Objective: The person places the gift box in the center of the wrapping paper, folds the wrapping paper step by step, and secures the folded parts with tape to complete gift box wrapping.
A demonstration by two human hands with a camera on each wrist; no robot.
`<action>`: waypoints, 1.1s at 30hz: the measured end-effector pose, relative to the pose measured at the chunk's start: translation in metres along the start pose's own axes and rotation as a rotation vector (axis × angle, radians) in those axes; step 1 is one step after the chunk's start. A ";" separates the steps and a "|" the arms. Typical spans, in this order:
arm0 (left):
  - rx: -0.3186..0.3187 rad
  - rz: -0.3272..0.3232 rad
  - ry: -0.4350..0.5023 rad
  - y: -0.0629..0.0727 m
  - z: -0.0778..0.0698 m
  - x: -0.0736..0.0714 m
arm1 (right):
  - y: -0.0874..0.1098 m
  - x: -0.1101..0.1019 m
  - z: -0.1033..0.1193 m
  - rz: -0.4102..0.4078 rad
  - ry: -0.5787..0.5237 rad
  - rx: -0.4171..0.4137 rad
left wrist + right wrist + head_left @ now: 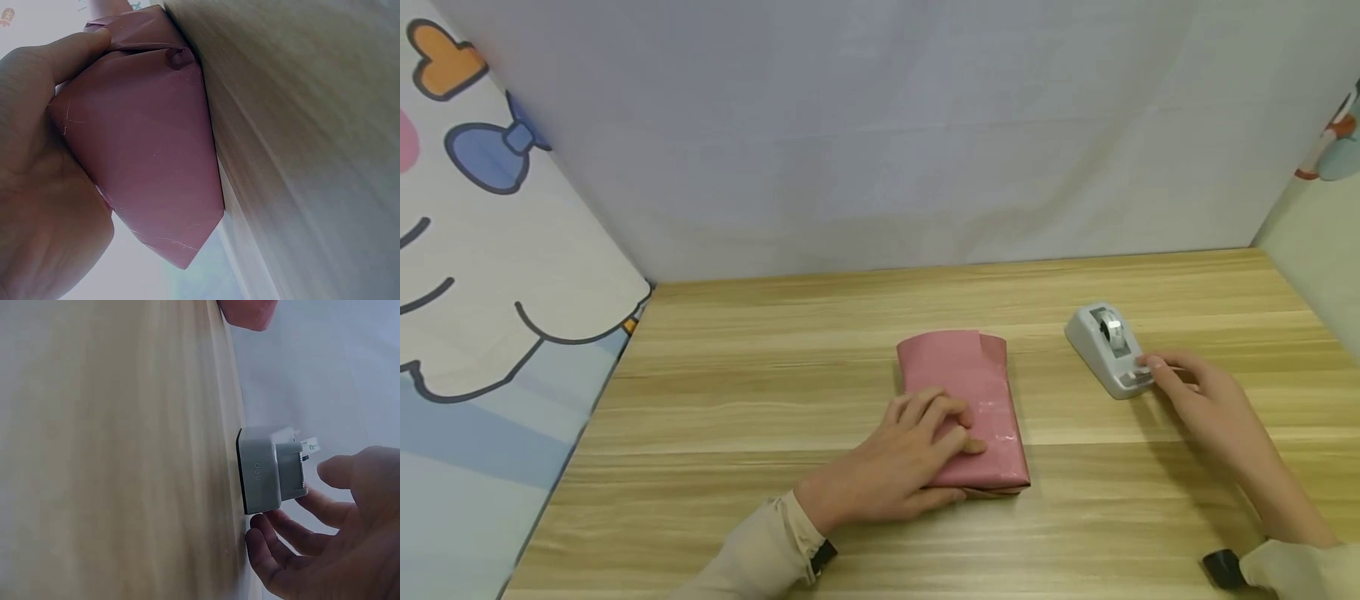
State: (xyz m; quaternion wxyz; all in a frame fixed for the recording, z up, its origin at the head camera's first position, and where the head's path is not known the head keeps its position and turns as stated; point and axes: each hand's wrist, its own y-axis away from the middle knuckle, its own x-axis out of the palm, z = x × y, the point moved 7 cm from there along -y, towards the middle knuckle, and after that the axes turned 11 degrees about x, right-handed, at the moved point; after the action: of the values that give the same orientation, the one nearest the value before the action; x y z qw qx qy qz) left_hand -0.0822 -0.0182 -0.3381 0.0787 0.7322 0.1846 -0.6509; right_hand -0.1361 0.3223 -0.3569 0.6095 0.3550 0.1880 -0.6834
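Note:
A pink paper-wrapped package (964,367) lies on the wooden table, its far end an unfolded paper sleeve and its near end folded down. My left hand (898,467) holds it, fingers bent over the top and thumb along the near end. In the left wrist view the thumb presses by a crease of the pink package (144,125). To the right stands a grey tape dispenser (1093,346) with a clear roll in it. My right hand (1213,408) is at its cutter end. The right wrist view shows the thumb apart from the dispenser (259,472), other fingers loosely bent beside and below it.
The wooden table (737,375) runs back to a pale cloth wall (880,150). A cartoon-printed panel (490,250) borders the left side, another pale panel (1315,242) the right. Dark bands (1223,570) show at both wrists.

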 end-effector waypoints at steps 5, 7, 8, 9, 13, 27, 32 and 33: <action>0.004 -0.007 0.003 0.000 0.000 0.000 | -0.011 0.004 0.003 0.031 0.027 -0.007; 0.004 -0.011 0.006 0.000 0.000 0.001 | -0.015 0.004 0.005 0.024 0.021 -0.019; 0.004 -0.013 0.005 0.000 0.001 0.001 | -0.016 0.004 0.006 0.022 0.012 -0.020; 0.004 -0.016 0.005 0.000 0.001 0.002 | -0.017 0.004 0.007 0.016 0.003 -0.025; 0.000 -0.017 0.001 0.000 0.001 0.002 | -0.019 0.002 0.008 -0.016 0.003 -0.035; 0.001 -0.020 -0.002 0.000 0.000 0.001 | -0.017 0.001 0.017 -0.025 0.123 -0.111; 0.003 -0.021 -0.006 0.000 0.001 0.001 | -0.015 0.001 0.020 -0.046 0.121 -0.143; 0.004 -0.021 -0.006 0.000 0.001 0.001 | -0.015 0.001 0.019 -0.044 0.120 -0.138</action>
State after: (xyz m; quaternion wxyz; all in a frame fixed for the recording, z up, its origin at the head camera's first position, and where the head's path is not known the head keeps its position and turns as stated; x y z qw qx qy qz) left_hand -0.0827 -0.0185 -0.3396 0.0711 0.7285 0.1907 -0.6541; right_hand -0.1552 0.3114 -0.3472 0.6049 0.3482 0.2787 -0.6596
